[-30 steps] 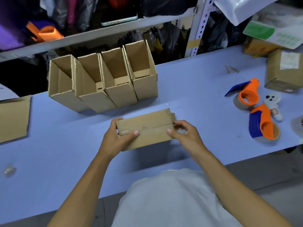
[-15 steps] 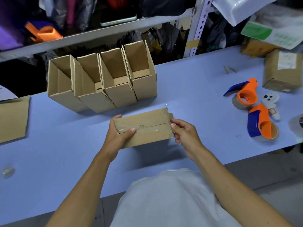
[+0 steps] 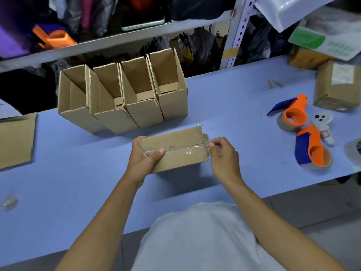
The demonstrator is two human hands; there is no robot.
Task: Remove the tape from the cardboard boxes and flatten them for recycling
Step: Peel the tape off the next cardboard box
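Meanwhile left hand [image 3: 141, 159] steadies box [image 3: 175, 149]; right hand [image 3: 222, 153] pinches tape [image 3: 205, 141].

This looks like a packing or stockroom workspace. A long pale-blue surface [image 3: 234, 106] carries a row of four open cardboard boxes [image 3: 125, 98] standing side by side, a sealed parcel [image 3: 336, 87] with a printed label, and two orange-and-blue tape dispensers [image 3: 291, 114] loaded with rolls. A flat sheet of cardboard [image 3: 15, 139] lies at the left end. Behind the surface stands a metal shelving rack [image 3: 236, 36] with punched uprights, its shelf [image 3: 117, 40] crowded with dark plastic bags [image 3: 197, 44], bagged goods and another orange dispenser [image 3: 54, 37]. White poly mailers [image 3: 293, 10] and a green-printed package [image 3: 322, 40] pile at the right.
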